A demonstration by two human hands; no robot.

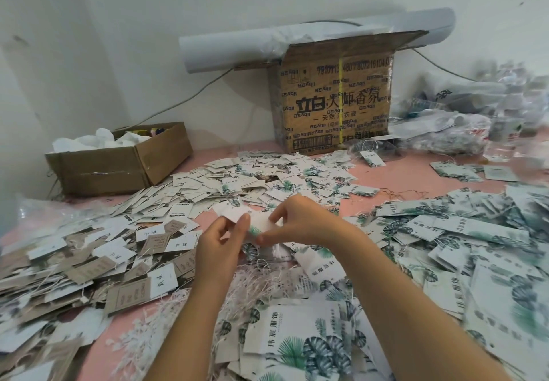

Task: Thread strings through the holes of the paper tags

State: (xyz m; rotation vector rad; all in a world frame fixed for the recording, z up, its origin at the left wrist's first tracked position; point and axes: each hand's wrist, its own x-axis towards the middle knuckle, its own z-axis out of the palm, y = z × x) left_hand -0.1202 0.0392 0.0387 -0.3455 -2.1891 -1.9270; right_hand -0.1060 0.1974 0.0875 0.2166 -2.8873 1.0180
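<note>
Leaf-print tags heaped nearest; loose strings tangled just beyond; left hand and right hand both pinch same paper tag above them, fingers curled on its ends; likely thin card, light, creases easily: hold edge near hole.

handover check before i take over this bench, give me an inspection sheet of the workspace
surface: pink tabletop, mostly buried under tags
job's things: held tag raised between the hands; leaf-print tags heaped right; brown and white tags heaped left; strings piled below the hands
clutter: small open box, tall printed carton, paper roll, plastic bags
grippers: left hand and right hand both pinch the held tag
cables: grey cable along the wall behind the boxes
surroundings: white wall
</note>
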